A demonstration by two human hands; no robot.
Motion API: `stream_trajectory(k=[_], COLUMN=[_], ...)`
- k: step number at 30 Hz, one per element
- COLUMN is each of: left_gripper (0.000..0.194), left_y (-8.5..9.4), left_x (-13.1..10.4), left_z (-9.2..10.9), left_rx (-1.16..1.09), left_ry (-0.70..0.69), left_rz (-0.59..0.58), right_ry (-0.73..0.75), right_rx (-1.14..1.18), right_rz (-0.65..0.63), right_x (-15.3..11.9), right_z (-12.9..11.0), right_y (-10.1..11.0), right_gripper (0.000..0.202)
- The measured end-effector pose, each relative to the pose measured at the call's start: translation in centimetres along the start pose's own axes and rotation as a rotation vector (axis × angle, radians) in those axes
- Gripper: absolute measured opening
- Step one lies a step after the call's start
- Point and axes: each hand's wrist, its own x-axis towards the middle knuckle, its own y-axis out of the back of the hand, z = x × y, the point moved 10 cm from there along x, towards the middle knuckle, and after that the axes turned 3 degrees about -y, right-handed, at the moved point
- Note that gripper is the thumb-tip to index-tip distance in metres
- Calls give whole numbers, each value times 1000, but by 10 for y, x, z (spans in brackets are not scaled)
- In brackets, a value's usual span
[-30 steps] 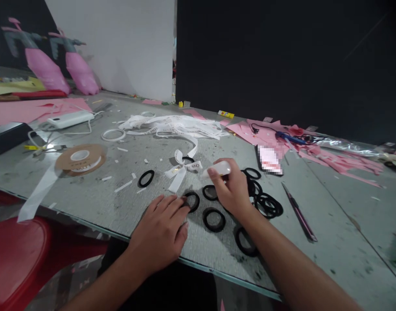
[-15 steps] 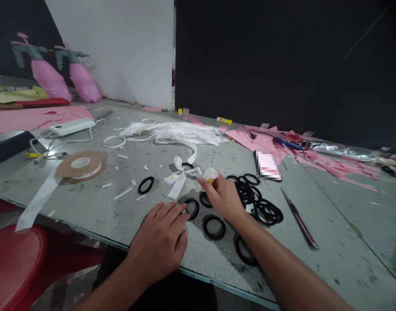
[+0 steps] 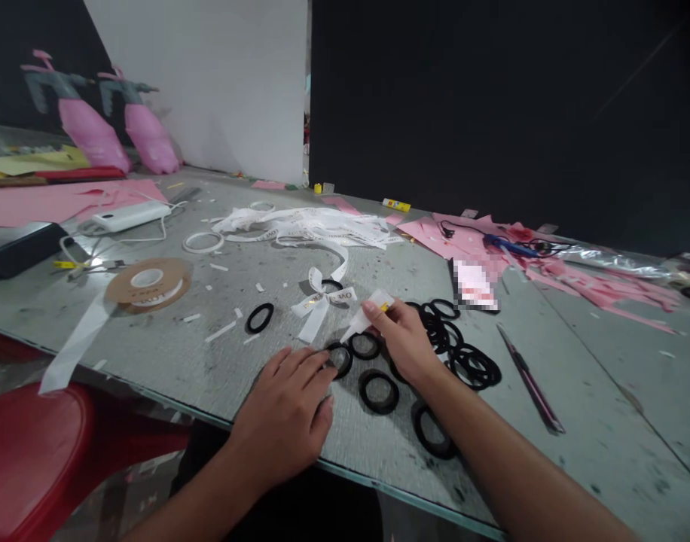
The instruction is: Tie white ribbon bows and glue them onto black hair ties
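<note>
Between the thumb and fingers of my right hand (image 3: pixel 404 339) is a small white glue bottle (image 3: pixel 361 322), its nozzle slanting down to the left toward a black ring (image 3: pixel 341 361). My left hand (image 3: pixel 288 406) lies palm down near the table's front edge, fingers spread, fingertips touching that ring's left side. Just beyond the hands is a white printed ribbon bow (image 3: pixel 321 303) with a black ring behind it. More black rings lie near my right hand: one in front (image 3: pixel 379 392), another (image 3: pixel 434 429) beside my forearm, and a pile (image 3: pixel 463 361) to the right.
A ribbon roll (image 3: pixel 147 284) lies at left, near a power strip (image 3: pixel 131 216). White ribbons (image 3: pixel 316 226) are heaped farther back. A craft knife (image 3: pixel 530 382) and pink paper (image 3: pixel 469 229) are at right. Two pink spray bottles (image 3: pixel 150 139) stand back left; a red stool (image 3: pixel 34 452) is below.
My right hand has tipped the white bottle, so its nozzle now points down at the black ring. My left hand stays at the ring. The view has shifted slightly.
</note>
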Motion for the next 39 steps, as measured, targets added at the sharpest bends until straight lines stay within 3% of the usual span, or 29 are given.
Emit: stream_trajectory(k=[10, 36, 39], left_gripper=[31, 32, 31], left_y=[-3, -5, -5], left_x=[1, -1, -1], left_z=[-2, -2, -2], left_rx=[-21, -23, -22], left_ry=[16, 15, 17], left_rz=[-17, -22, -28], right_ry=[-73, -4, 33], right_rx=[0, -117, -115], right_rz=[34, 64, 164], right_x=[2, 2, 0], right_z=[12, 8, 2], right_y=[4, 5, 15], right_gripper=[42, 39, 38])
